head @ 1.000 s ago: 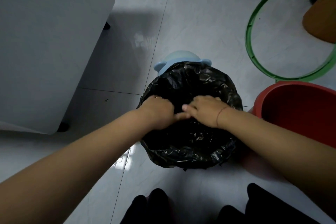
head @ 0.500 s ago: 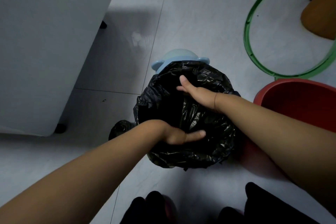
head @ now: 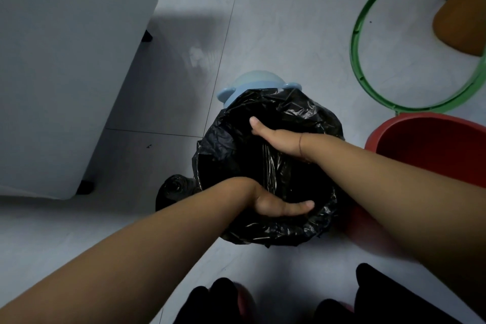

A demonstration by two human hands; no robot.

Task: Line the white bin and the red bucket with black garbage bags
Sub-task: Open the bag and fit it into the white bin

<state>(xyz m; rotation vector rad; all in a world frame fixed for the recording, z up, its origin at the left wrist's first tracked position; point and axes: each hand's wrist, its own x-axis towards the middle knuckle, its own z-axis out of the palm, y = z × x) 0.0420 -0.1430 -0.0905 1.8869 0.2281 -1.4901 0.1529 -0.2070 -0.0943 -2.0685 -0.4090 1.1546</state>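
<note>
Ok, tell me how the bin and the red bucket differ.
The bin is wrapped in a black bag, only a pale blue part showing; the red bucket is bare. The left hand and right hand reach into the bin; neither touches the red bucket. The bin sits mid-frame; the red bucket is cut off at the right edge. Both stand on the floor.

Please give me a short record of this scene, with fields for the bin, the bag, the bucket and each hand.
bin: only a pale blue part shows, at the far side
black bag: draped over the bin's rim, mouth open
left hand: at the near rim, thumb along it, fingers hidden
right hand: at the far side, reaching into the bag, fingers hidden
red bucket: right of the bin, no bag in it
bag roll: on the floor, left of the bin
</note>
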